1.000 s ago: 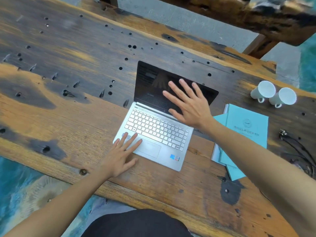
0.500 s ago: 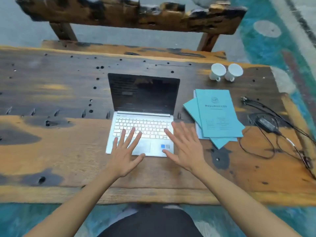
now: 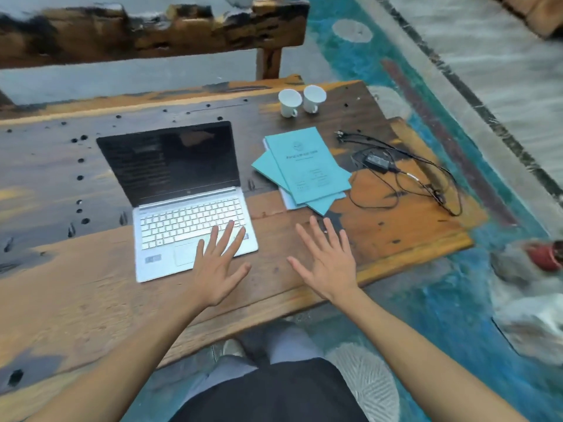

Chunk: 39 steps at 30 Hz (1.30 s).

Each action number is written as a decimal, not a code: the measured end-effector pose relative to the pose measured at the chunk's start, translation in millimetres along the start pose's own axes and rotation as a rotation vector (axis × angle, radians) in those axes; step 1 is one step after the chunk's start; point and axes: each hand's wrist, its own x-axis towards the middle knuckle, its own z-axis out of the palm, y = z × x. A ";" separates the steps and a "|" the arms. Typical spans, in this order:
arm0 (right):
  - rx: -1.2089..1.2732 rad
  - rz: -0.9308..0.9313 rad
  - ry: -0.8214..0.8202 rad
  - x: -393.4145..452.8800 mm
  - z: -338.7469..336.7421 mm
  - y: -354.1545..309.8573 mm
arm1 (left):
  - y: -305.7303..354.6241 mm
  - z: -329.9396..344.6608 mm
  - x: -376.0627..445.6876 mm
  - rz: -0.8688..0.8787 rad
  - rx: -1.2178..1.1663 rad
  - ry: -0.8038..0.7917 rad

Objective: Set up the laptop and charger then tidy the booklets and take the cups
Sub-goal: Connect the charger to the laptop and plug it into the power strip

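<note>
The laptop sits open on the wooden counter, screen dark, its front right corner close to the near edge; the left hand is spread flat with its fingertips over the right end of the keyboard, and the right hand is spread above bare wood just right of the laptop, so neither grip is closed on anything. The charger lies far right in a loose tangle of cable, unplugged from the laptop as far as I can tell, with the loops running out toward the counter's right edge. The likeliest trouble is there: pulling the charger's brick or plug without freeing the loops could drag the whole tangle, sweep the booklets, or let the cable slide off the right edge, which is close to it. The 3 or so teal booklets are fanned and overlapping between laptop and cable, and a reach across them may scatter them further. The 2 white cups stand side by side, touching or nearly so, near the far edge; a cable swung wide or a hurried reach could tip them. Open room lies in front of the right hand and in the narrow strip between laptop and booklets; the counter left of the laptop is wide and pitted with holes.
</note>
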 end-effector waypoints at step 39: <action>0.491 0.022 -0.202 305.9 11.0 446.7 | 272.1 93.1 398.4 -0.132 -0.181 -0.098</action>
